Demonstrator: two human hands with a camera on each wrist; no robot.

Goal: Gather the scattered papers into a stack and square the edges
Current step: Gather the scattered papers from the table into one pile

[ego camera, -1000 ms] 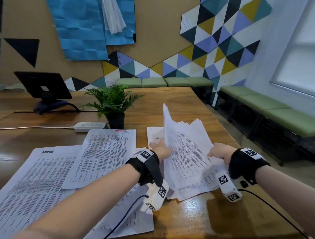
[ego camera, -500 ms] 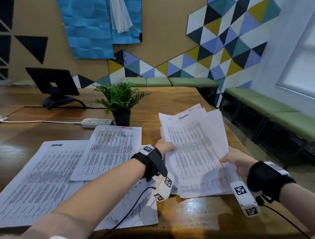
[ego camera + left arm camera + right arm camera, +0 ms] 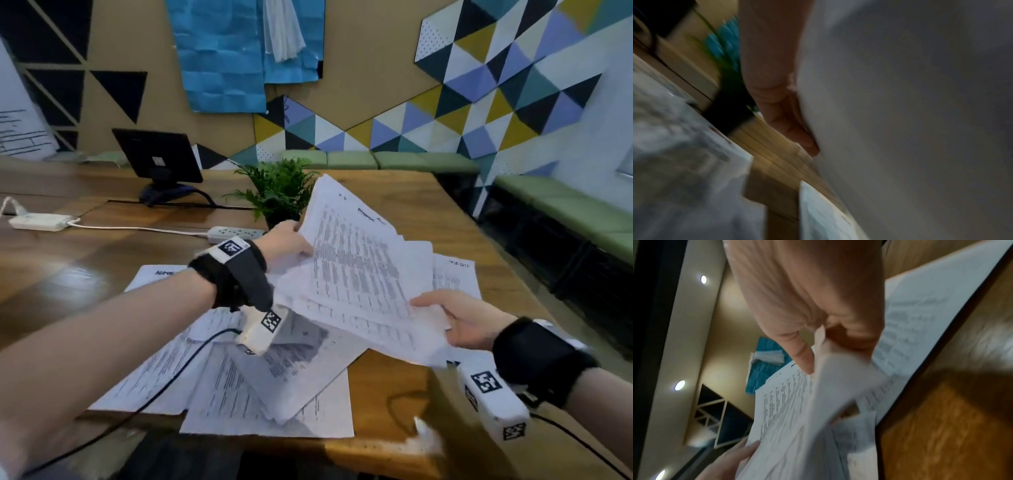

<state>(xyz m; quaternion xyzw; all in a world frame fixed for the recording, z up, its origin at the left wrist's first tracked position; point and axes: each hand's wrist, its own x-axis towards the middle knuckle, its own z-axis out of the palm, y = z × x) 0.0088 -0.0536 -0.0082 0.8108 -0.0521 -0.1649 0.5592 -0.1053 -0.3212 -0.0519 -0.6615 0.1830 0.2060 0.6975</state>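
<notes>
Room: wooden table (image 3: 428, 212) before a wall of coloured triangles; green benches along the right.

Far left, on the table: white adapter (image 3: 39, 221), then monitor (image 3: 157, 156) and power strip (image 3: 234, 233), all well clear of the work.

Centre back: potted plant (image 3: 277, 192), just behind the raised sheets.

Loose papers (image 3: 239, 387): several printed sheets lay overlapped and askew on the near table; one more (image 3: 454, 277) lay flat to the right, partly under the bundle.

Left hand (image 3: 286, 241): thumb on top, gripping the bundle's far left edge; the left wrist view was blurred but showed fingers (image 3: 795, 126) against the underside.

Bundle (image 3: 359, 274): held off the table, tilted with the far corner high, its sheets fanned and uneven. A second earlier it stood more upright and edge-on near the right of the table; it had since been laid flatter and carried over the loose papers.

Right hand (image 3: 459, 320): pinching the bundle's near right corner, thumb (image 3: 797, 350) on the printed face.

Judgement: gathering was partway done. The bundle appeared ready to join the sheets below; squaring not yet begun. With such a fan, sheets could slip from a loose pinch.
</notes>
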